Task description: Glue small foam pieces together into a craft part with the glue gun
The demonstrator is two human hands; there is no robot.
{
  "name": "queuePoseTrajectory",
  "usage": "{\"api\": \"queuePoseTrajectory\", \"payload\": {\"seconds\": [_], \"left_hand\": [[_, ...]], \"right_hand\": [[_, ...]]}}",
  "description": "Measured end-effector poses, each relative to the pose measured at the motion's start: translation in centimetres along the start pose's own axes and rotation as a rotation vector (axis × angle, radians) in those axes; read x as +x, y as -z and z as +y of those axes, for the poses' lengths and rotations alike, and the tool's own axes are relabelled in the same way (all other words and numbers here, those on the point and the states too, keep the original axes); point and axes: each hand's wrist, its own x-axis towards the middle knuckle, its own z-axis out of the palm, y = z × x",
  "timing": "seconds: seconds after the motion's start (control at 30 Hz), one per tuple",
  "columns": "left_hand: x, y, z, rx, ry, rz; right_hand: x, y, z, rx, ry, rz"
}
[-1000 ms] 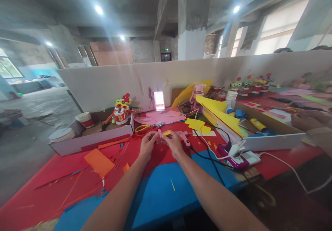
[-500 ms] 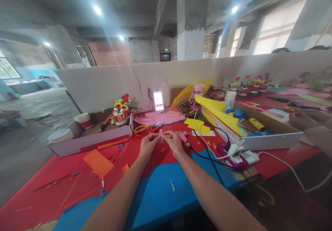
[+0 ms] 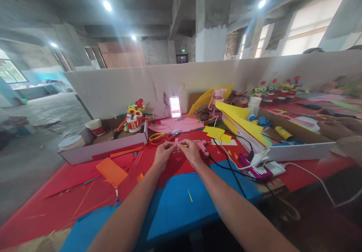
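Note:
My left hand (image 3: 164,155) and my right hand (image 3: 192,153) meet over the red sheet, fingers closed in a pinch. A small pink paper strip (image 3: 176,141) stands up between their fingertips, its lower part hidden by the fingers. Something small and yellow (image 3: 183,145) shows at my right fingers, too little of it to name. A pink glue gun (image 3: 203,147) lies just right of my right hand. Scissors with yellow handles (image 3: 156,136) rest beyond my left hand, near pink paper sheets (image 3: 175,124).
At left, a box (image 3: 104,149) holds paper cups and a paper-cup figure (image 3: 134,118). On the right are a box (image 3: 301,153) of paper rolls, a purple power strip (image 3: 258,171) and trailing cables. Orange paper (image 3: 112,172) lies at left. Another person's hand (image 3: 336,127) is at far right.
The camera view has shifted slightly, so the scene sits a little further right and higher. Both hands keep their pinch on the pink strip with hardly any movement.

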Motion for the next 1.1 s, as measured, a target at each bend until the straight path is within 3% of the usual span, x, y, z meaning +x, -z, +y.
{"api": "queuePoseTrajectory", "payload": {"seconds": [0.13,0.3,0.43,0.57,0.73,1.1], "left_hand": [[0.1,0.1,-0.2,-0.032,0.016,0.024],[0.1,0.0,-0.3,0.032,0.008,0.076],[0.3,0.2,-0.1,-0.015,-0.001,0.119],[0.2,0.3,0.3,-0.166,0.03,0.062],[-0.3,-0.3,0.5,-0.19,0.081,0.001],[-0.2,-0.1,-0.1,-0.168,0.097,0.049]], "right_hand": [[-0.1,-0.1,0.1,0.036,-0.018,-0.026],[-0.3,0.0,-0.6,-0.137,0.022,0.047],[-0.1,0.1,-0.9,0.104,-0.061,0.065],[0.0,-0.1,-0.6,0.343,-0.15,0.026],[-0.3,-0.5,-0.4,0.457,-0.168,-0.137],[-0.6,-0.7,-0.2,0.465,-0.191,-0.128]]}}
